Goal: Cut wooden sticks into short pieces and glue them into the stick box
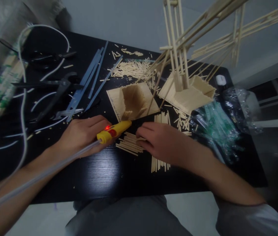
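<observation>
My left hand (84, 132) is closed around a yellow hot glue gun (114, 131) with a lit red lamp. A long translucent rod or cord (67, 160) runs from its rear toward the lower left. The gun's front end is close to a wooden structure (151, 98) made of thin sticks, with a boxy hollow in its flat base. My right hand (164, 141) has its fingers curled and pinched at the ends of a loose bunch of short wooden sticks (129, 144); one stick seems to be between the fingertips. More sticks (160, 164) lie beneath this hand.
A tall stick frame (178, 49) rises at the back right from a second base (188, 95). Stick offcuts (134, 69) lie behind. Blue-grey strips (87, 78), pliers (60, 88) and a white cable (24, 98) are at left. Plastic wrapping (217, 124) lies at right.
</observation>
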Demonstrator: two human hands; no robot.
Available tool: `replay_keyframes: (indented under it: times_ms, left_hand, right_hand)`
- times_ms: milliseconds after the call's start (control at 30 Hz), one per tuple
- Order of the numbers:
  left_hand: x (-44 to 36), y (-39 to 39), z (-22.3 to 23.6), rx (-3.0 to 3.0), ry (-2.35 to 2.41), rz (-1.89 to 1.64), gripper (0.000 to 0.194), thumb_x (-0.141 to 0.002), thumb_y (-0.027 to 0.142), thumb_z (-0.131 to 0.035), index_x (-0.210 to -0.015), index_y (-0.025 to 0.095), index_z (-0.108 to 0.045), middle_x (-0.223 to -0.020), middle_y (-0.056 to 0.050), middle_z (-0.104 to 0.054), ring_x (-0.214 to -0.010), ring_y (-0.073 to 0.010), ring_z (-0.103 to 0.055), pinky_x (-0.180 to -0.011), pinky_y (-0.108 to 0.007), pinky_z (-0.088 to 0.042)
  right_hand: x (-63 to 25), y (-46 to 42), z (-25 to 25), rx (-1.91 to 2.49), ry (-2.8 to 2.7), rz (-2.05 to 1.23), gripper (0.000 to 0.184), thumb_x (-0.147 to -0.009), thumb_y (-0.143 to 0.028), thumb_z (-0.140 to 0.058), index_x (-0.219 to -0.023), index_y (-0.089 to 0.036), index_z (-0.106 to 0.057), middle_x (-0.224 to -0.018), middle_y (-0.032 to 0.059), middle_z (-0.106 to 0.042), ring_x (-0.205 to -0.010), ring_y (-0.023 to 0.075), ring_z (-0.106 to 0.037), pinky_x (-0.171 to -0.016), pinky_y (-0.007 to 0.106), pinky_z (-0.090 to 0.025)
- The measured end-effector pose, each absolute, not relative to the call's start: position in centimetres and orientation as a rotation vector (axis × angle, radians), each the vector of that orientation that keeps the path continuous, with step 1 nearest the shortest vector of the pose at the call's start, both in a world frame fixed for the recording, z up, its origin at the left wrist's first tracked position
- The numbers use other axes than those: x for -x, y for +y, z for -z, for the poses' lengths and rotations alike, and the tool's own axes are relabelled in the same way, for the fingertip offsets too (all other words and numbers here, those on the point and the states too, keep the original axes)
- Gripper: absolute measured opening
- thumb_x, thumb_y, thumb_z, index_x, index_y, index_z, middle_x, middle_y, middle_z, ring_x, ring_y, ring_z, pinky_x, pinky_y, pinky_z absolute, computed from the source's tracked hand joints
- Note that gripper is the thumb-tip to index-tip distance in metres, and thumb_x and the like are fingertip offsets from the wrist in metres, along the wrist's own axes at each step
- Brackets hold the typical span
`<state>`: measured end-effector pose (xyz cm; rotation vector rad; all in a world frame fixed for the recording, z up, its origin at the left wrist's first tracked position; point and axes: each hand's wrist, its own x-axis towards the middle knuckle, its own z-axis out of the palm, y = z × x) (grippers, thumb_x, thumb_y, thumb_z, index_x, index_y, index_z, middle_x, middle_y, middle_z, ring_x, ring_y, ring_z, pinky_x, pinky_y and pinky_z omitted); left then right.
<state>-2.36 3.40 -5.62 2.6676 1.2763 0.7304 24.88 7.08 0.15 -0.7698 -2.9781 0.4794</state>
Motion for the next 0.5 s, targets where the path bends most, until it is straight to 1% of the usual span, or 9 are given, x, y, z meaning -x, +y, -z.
replay_keyframes:
  times_ms: [33,100,233,400,500]
  left_hand:
    - [2.4,3.4,5.5,-2.687,1.258,-0.728,0.018,-0.099,0.035,-0.061,-0.100,0.018,-0.067,-0.090,-0.002,-0.074,-0.068,-0.0106,-0.068,-0.052,-0.022,-0.046]
    - [2.4,3.5,5.5,-2.682,1.260,-0.732,0.019,-0.099,0.036,-0.060,-0.099,0.018,-0.065,-0.088,-0.002,-0.073,-0.067,-0.0107,-0.068,-0.051,-0.022,-0.046]
    - [2.8,3.4,5.7,-2.636,1.261,-0.687,0.019,-0.100,0.039,-0.058,-0.101,0.022,-0.065,-0.091,-0.002,-0.074,-0.069,-0.0116,-0.069,-0.052,-0.022,-0.046]
    - [2.8,3.4,5.7,-2.617,1.280,-0.672,0.017,-0.099,0.039,-0.058,-0.101,0.023,-0.065,-0.092,-0.002,-0.074,-0.069,-0.0125,-0.069,-0.053,-0.024,-0.048]
    - [2.8,3.4,5.6,-2.601,1.300,-0.664,0.020,-0.099,0.041,-0.056,-0.100,0.024,-0.066,-0.091,-0.002,-0.074,-0.069,-0.0127,-0.070,-0.053,-0.024,-0.047]
  right_hand:
    - [-24.6,6.9,0.4,0.788,-3.012,-0.449,0.008,-0.098,-0.011,-0.061,-0.093,-0.011,-0.067,-0.089,0.0088,-0.068,-0.082,0.0215,-0.066,-0.075,0.034,-0.055]
    - [-24.1,6.7,1.3,0.818,-3.059,-0.405,0.009,-0.098,-0.008,-0.057,-0.101,-0.009,-0.066,-0.096,0.0115,-0.067,-0.086,0.0232,-0.065,-0.080,0.037,-0.056]
    - [-23.8,6.7,2.2,0.876,-3.092,-0.455,0.014,-0.098,-0.006,-0.055,-0.108,-0.010,-0.063,-0.103,0.0127,-0.066,-0.094,0.0256,-0.065,-0.083,0.039,-0.057]
    - [-23.8,6.9,2.2,0.988,-3.047,-0.617,0.018,-0.094,-0.001,-0.056,-0.110,-0.010,-0.061,-0.104,0.0125,-0.067,-0.095,0.0243,-0.066,-0.087,0.038,-0.057]
    - [-23.8,6.9,2.1,1.029,-3.038,-0.641,0.018,-0.094,-0.001,-0.055,-0.108,-0.009,-0.062,-0.102,0.0132,-0.067,-0.093,0.0238,-0.066,-0.087,0.038,-0.057]
